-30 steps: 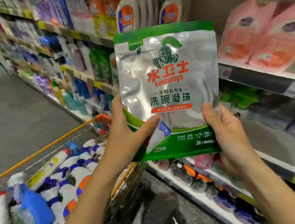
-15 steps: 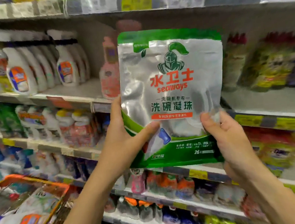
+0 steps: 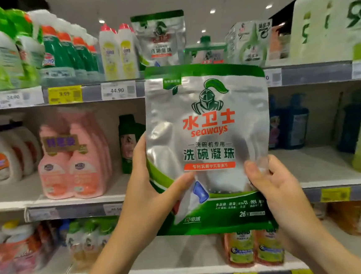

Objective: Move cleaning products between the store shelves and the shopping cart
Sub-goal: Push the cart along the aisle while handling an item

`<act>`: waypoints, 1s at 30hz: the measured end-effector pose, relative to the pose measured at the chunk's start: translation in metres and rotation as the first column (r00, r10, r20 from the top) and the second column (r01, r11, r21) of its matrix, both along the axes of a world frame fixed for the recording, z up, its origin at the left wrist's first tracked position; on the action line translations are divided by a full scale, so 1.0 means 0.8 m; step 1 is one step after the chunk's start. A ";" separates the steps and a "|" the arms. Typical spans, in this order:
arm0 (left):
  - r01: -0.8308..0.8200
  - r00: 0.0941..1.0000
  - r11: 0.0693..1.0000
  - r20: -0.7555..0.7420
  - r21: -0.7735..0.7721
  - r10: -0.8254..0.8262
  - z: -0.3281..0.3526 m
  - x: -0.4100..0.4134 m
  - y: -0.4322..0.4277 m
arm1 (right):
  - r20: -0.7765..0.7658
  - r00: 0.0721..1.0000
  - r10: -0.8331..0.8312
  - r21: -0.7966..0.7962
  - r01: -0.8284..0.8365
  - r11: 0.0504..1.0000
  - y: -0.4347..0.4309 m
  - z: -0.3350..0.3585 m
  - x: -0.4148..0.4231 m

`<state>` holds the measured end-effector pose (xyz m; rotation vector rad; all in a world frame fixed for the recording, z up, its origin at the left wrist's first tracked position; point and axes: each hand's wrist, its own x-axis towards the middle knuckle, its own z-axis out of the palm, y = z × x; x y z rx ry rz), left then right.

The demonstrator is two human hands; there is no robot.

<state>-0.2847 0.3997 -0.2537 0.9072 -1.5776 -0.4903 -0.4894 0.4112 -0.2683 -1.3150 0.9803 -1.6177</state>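
A silver and green pouch of dishwasher pods is held upright in front of the shelves. My left hand grips its lower left edge, thumb across the front. My right hand grips the lower right edge, thumb on the front. A matching pouch stands on the top shelf, straight above the one I hold. The shopping cart is out of view.
Pink refill bottles and white detergent jugs fill the middle shelf at left, blue bottles at right. Green and white bottles line the top shelf. Orange bottles stand on the lower shelf under the pouch.
The view has swung from the cart and up the shelves. The pouch, still in both hands, now sits level with the middle shelf, below the top shelf's matching pouch.
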 end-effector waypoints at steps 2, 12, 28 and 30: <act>0.045 0.999 0.998 0.008 -0.035 -0.045 0.014 -0.017 -0.016 | 0.026 1.000 -0.003 -0.010 0.003 1.000 -0.009 0.011 -0.015; 0.133 0.990 0.982 -0.029 -0.138 -0.138 0.073 -0.048 -0.098 | 0.030 0.986 -0.163 -0.110 0.165 0.980 -0.077 0.071 -0.045; -0.006 0.998 0.975 -0.065 -0.222 -0.009 0.128 0.048 -0.116 | 0.067 0.987 0.147 -0.236 -0.128 0.963 -0.125 0.135 0.053; 0.033 0.997 0.968 -0.055 -0.247 -0.048 0.147 0.065 -0.126 | 0.056 0.987 0.148 -0.273 -0.128 0.954 -0.131 0.151 0.071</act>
